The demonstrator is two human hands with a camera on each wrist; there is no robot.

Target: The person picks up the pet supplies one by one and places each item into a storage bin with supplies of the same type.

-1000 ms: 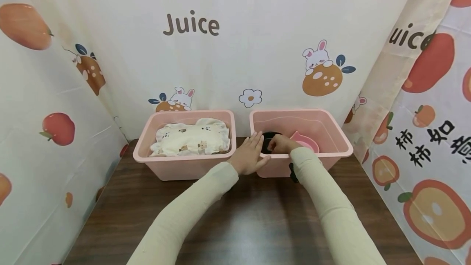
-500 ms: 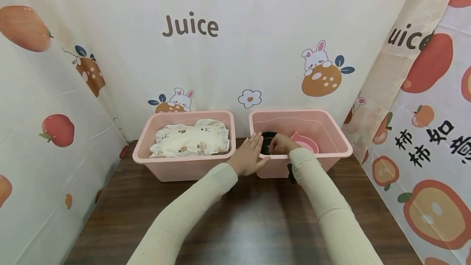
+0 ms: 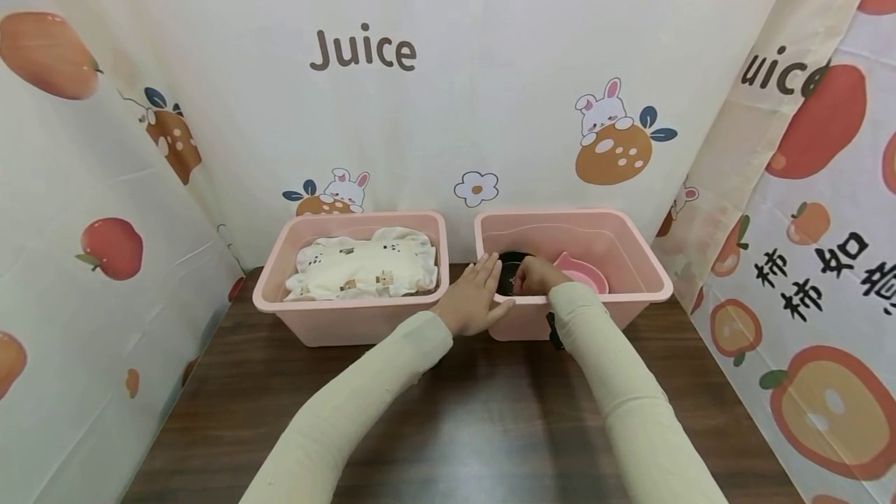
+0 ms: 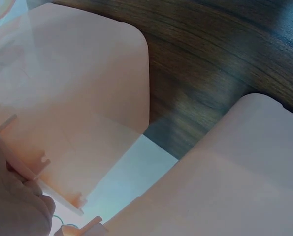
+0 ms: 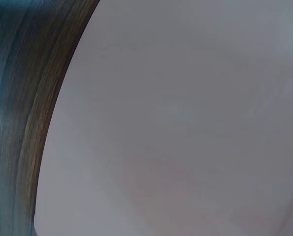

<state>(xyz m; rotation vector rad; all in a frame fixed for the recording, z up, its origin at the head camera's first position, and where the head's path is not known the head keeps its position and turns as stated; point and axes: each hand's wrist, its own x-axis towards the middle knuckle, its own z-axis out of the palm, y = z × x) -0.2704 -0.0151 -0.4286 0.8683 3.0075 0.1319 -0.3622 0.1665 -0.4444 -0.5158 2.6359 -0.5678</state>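
Observation:
Two pink plastic bins stand side by side. Over the left rim of the right bin [image 3: 637, 263] lies my left hand [image 3: 472, 298], its fingers extended along the corner; the left wrist view catches part of this hand [image 4: 18, 196] against the rim. Inside that bin my right hand [image 3: 539, 277], fingers curled, grips a round black dish [image 3: 511, 264] with a small pale print. The bin's front wall and the hand itself partly cover the grip. A pink dish with a pointed edge [image 3: 584, 272] sits to the right of the hand. Only bin wall and tabletop fill the right wrist view.
The left bin [image 3: 364, 325] holds a cream ruffled cushion [image 3: 364, 263] with small printed figures. Both bins stand on a dark wooden table [image 3: 455, 426] against a printed fabric backdrop [image 3: 490, 99]. A narrow gap separates the bins.
Inside the bin, the right hand and the black dish have shifted slightly, and the dish's print shows more clearly now. The left hand has stayed on the rim.

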